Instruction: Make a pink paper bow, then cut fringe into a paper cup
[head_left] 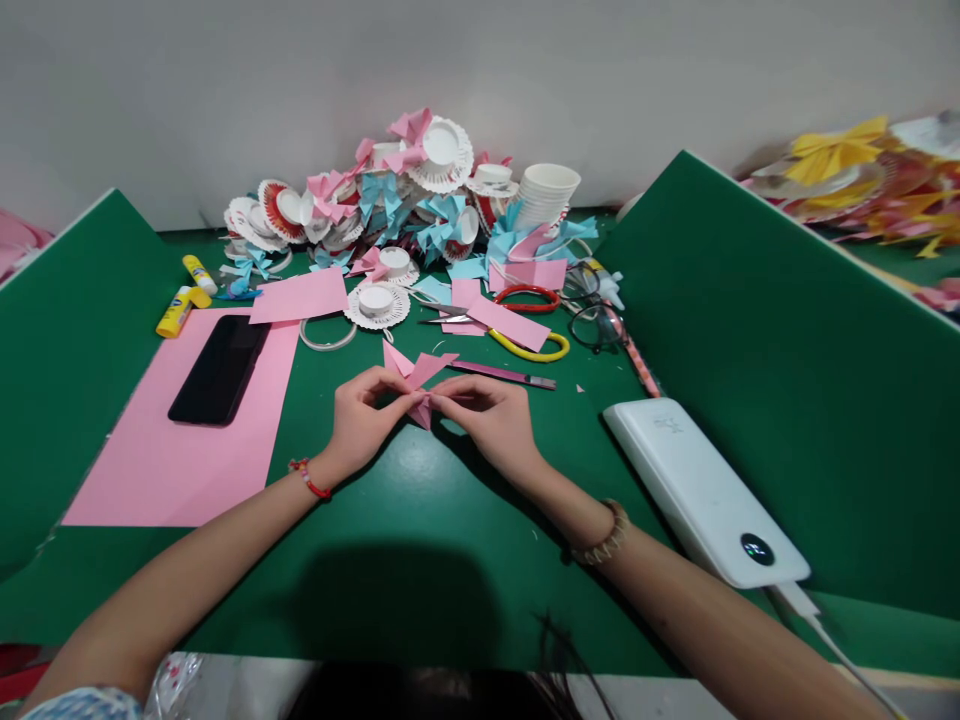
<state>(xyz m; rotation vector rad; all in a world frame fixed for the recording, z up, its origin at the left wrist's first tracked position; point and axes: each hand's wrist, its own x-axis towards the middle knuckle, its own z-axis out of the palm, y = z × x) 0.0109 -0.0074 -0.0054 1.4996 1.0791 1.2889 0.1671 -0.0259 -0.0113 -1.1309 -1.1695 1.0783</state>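
Between my hands is a folded pink paper bow [429, 372], its pointed ends sticking up and one tip hanging down. My left hand [367, 412] pinches its middle from the left with thumb and forefinger. From the right, my right hand [491, 420] pinches the same spot, and its fingers cover part of the paper. Just behind the right fingers lies a pink craft knife [504, 374] on the green table. Farther back are scissors with red handles [529, 292] and scissors with yellow handles [551, 350], beside cut pink paper pieces [510, 324].
A black phone [220, 370] rests on a pink sheet [172, 470] at left, near glue sticks [175, 312]. A white power bank [705, 495] with a cable lies at right. Paper hats [442, 155] with bows and stacked paper cups [547, 195] crowd the back. Green partitions [810, 380] flank both sides.
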